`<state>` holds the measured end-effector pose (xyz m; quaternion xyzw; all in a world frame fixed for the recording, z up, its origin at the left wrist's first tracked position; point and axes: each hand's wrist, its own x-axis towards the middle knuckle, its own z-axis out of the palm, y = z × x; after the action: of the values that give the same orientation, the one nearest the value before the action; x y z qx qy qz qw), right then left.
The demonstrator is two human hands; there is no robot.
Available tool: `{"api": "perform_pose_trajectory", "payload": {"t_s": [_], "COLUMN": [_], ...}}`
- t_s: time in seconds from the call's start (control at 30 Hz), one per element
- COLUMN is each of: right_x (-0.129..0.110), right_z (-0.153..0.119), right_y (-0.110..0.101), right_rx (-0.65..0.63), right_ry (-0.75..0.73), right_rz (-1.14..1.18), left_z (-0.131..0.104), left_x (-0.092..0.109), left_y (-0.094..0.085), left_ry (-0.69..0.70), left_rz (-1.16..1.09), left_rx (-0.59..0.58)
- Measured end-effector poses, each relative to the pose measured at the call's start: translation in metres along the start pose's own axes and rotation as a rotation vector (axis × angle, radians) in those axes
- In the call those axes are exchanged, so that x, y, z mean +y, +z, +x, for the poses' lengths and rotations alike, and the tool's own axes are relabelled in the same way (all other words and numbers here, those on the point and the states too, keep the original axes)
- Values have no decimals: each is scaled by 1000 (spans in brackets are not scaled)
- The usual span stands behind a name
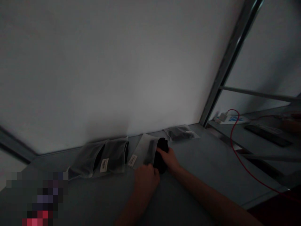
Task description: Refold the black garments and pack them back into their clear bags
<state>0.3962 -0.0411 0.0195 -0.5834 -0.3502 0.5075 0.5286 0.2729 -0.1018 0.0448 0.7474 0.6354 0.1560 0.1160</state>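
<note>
A frosted plastic bag point(143, 147) with a small white label lies at the middle of the grey shelf. A bundle of black cloth point(162, 164) sits partly inside its mouth and partly out on the right. My left hand point(147, 175) is closed at the bag's near edge, by the opening. Around the black cloth, my right hand point(168, 157) has its fingers closed, with some fingertips by the bag's mouth. Two more bags with dark contents, a labelled bag point(115, 157) and another bag point(86, 158), overlap to the left.
A smaller filled bag point(181, 133) lies against the white wall point(131, 62). On the right stands a metal upright point(225, 69); beyond it are a power strip point(231, 119), a red cable point(232, 138) and a dark flat object point(268, 135). The lower left corner is pixelated.
</note>
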Motion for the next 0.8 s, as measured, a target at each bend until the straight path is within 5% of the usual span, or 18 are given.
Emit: {"api": "perform_pose_trajectory", "payload": {"t_s": [0.23, 0.6, 0.8], "right_x": [3, -9, -15], "right_z": [2, -5, -6], "right_y": [-3, -5, -7], "right_rx": [-142, -81, -192], "right_ry": [-233, -254, -231], "right_rz": [-324, -232, -210], "left_z": [-7, -14, -8], "left_x": [13, 15, 2], "left_y": [1, 12, -3], "left_ry": [181, 313, 412], "left_rz": [61, 7, -173], "left_rx": [-119, 2, 67]}}
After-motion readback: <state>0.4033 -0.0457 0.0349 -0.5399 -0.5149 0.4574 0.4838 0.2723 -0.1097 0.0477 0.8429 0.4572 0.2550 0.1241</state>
